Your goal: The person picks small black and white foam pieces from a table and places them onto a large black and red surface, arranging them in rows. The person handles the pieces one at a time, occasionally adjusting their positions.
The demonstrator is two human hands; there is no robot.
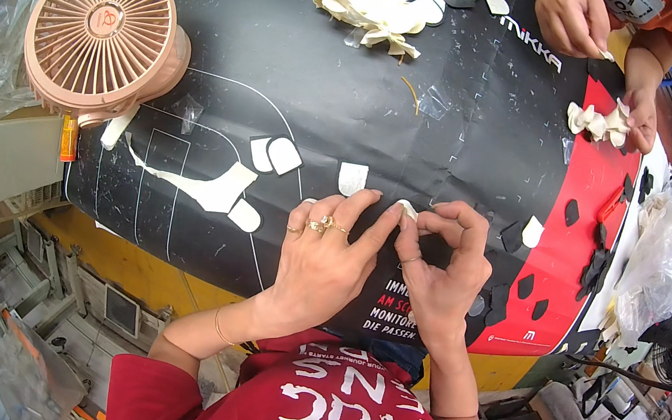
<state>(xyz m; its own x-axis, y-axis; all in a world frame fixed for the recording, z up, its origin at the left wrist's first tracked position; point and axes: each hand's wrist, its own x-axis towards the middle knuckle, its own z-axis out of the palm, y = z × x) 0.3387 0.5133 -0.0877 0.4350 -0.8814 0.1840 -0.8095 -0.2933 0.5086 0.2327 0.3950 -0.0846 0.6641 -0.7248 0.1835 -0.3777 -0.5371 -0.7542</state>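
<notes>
Over the black printed mat (385,121), my left hand (325,252) and my right hand (447,272) meet with their fingertips pinched. Between them is a small white patch (408,210), mostly covered by the fingers. Just beyond my left fingers lies a white patch (352,178) with one rounded end. More rounded patches, white with black edges (284,155), lie to the left. Near them is a torn white sheet scrap (212,189) with a long thin tail.
A pink fan (104,37) stands at the left, beside crumpled clear plastic. Cream scraps (376,14) and patches lie at the far side. At upper right, a co-worker's hands (573,19) hold small pale pieces. Black pieces (571,213) dot the red strip.
</notes>
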